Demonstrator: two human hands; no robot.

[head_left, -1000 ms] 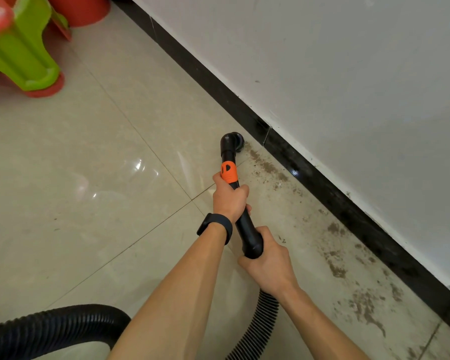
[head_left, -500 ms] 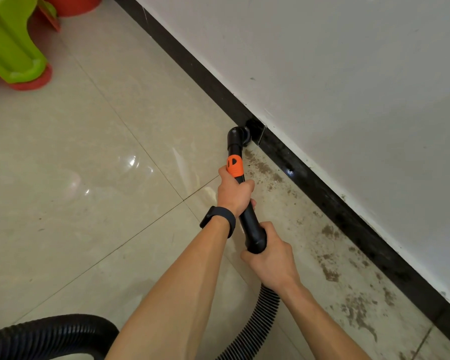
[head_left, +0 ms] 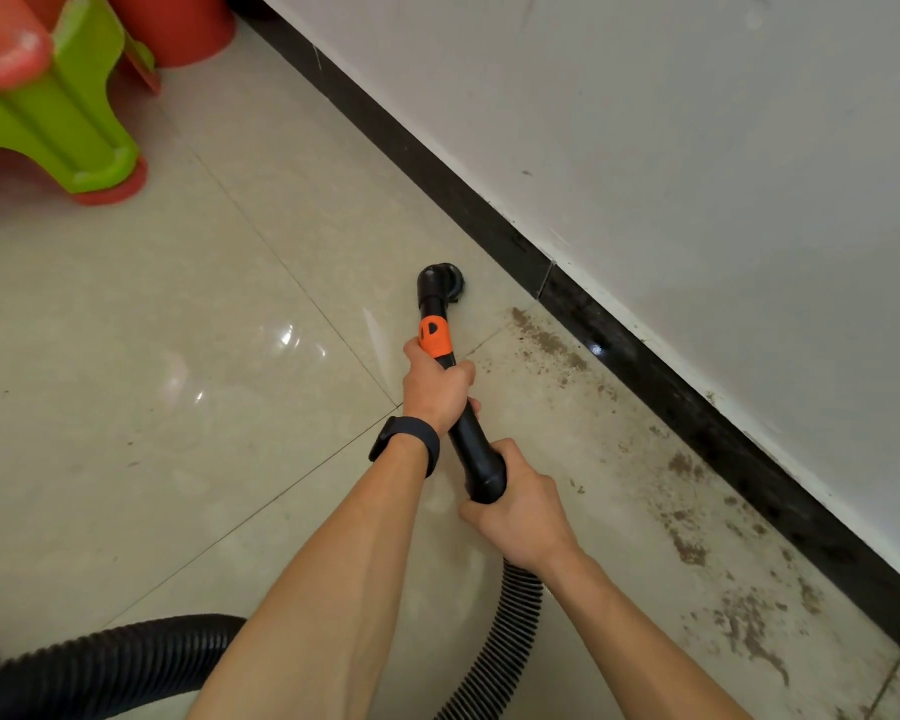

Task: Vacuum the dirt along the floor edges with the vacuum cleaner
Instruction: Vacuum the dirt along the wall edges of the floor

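Observation:
I hold a black vacuum wand point(head_left: 476, 449) with an orange collar point(head_left: 434, 335). My left hand point(head_left: 435, 389), with a dark band on the wrist, grips the wand just below the collar. My right hand point(head_left: 520, 514) grips its lower end where the ribbed black hose point(head_left: 494, 652) joins. The round nozzle point(head_left: 440, 283) rests on the beige tile floor a short way out from the black baseboard point(head_left: 640, 356). Brown dirt point(head_left: 552, 345) lies in patches along the baseboard to the right of the nozzle and continues toward the lower right point(head_left: 744, 626).
A white wall point(head_left: 697, 148) rises above the baseboard. A green and red plastic stool point(head_left: 58, 106) and a red tub point(head_left: 178, 23) stand at the upper left. The hose loops back across the floor at the lower left point(head_left: 100, 662).
The nozzle went in against the baseboard half a second ago and has now drawn back out onto the open tile. Both hands keep the same hold on the wand.

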